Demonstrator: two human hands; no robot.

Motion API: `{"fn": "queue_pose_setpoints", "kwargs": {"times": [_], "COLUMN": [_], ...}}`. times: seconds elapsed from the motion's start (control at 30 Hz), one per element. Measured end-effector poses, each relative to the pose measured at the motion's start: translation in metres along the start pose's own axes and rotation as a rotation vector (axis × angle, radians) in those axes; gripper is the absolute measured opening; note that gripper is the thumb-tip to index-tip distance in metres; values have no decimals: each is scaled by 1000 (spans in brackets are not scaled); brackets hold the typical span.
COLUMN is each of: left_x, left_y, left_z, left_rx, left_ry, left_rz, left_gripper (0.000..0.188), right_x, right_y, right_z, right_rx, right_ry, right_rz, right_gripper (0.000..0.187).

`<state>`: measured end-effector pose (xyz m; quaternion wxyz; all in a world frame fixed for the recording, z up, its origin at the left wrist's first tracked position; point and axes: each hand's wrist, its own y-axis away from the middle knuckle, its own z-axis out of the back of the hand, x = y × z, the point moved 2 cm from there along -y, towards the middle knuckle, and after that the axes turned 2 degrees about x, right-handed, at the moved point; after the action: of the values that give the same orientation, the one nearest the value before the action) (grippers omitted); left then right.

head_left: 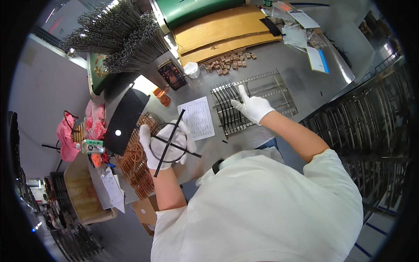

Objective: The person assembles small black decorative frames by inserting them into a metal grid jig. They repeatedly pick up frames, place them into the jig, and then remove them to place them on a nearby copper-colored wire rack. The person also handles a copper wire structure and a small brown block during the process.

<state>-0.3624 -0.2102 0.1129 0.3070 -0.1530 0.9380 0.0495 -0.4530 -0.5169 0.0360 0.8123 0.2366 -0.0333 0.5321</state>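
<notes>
My left hand [150, 153], in a white glove, is closed around a black wire frame, a ring with crossed bars [171, 136], held above the near edge of the table. White-gloved as well, my right hand [255, 108] hovers at a metal slotted rack [279, 94], thumb and forefinger apart and nothing visible in them. Several black curved rods [226, 105] stand side by side in the rack's left half, close to those fingertips. Whether the fingertips touch a rod is hard to see.
A printed sheet [197, 118] lies between my hands. Copper-coloured rods [133, 170] are heaped at the left, partly under a dark curved sheet [126, 118]. Farther back are a phone [172, 75], small brown blocks [227, 63], cardboard [218, 32] and bundled wire rods [126, 37]. A bottle [92, 146] lies left.
</notes>
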Motion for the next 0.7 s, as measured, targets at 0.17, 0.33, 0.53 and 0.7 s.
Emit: {"fn": "queue_pose_setpoints", "kwargs": {"times": [0.17, 0.33, 0.53, 0.7], "left_x": [29, 51, 17, -88], "left_y": [-19, -42, -21, 140], "left_z": [21, 60, -1, 28], "left_rx": [-170, 107, 192, -1465], "left_ry": [79, -847, -1495, -3037], "left_rz": [81, 125, 680, 1528], "left_gripper": [92, 49, 28, 33], "right_x": [54, 85, 43, -35], "right_y": [42, 66, 50, 38], "right_z": [93, 91, 89, 55], "right_rx": [-729, -247, -26, 143], "right_ry": [73, -276, -829, -1229], "right_rz": [712, 828, 542, -16], "right_gripper": [88, 70, 51, 37]}}
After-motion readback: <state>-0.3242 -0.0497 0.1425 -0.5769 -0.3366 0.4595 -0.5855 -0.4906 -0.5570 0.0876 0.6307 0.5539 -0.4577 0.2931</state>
